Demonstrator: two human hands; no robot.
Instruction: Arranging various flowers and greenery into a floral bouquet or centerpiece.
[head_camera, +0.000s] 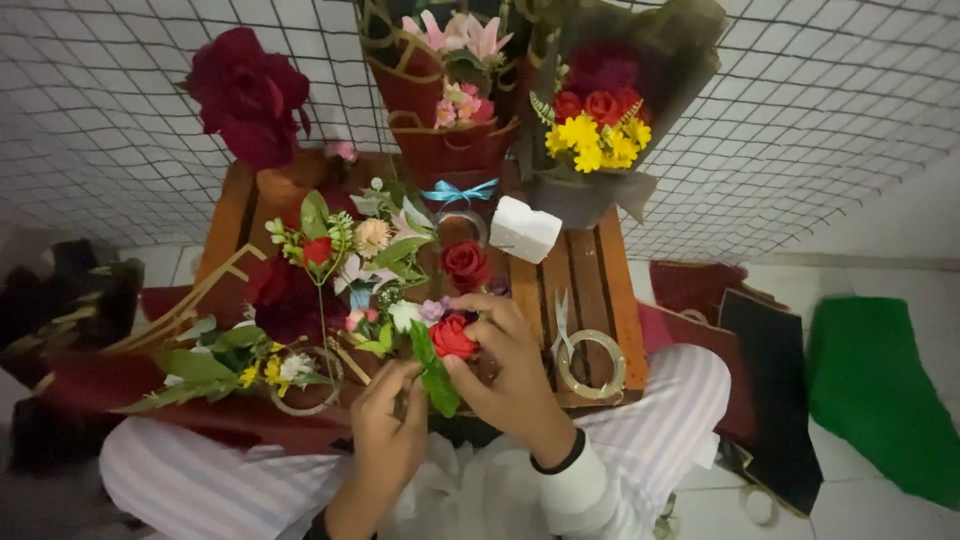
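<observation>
Pinching a small red rose (452, 337) between them, the left hand (385, 430) and right hand (510, 375) close fingers on its stem and leaves above the wooden crate (590, 280), flower sprigs (350, 250) crowding just behind, tape rolls (592, 364) beside.

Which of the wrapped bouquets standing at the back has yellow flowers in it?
The right bouquet, in dark wrapping: it holds yellow flowers under red ones. The left bouquet, in red wrapping, has only pink flowers.

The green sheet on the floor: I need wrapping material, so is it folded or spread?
Spread: the green sheet lies flat on the floor, no fold visible.
</observation>
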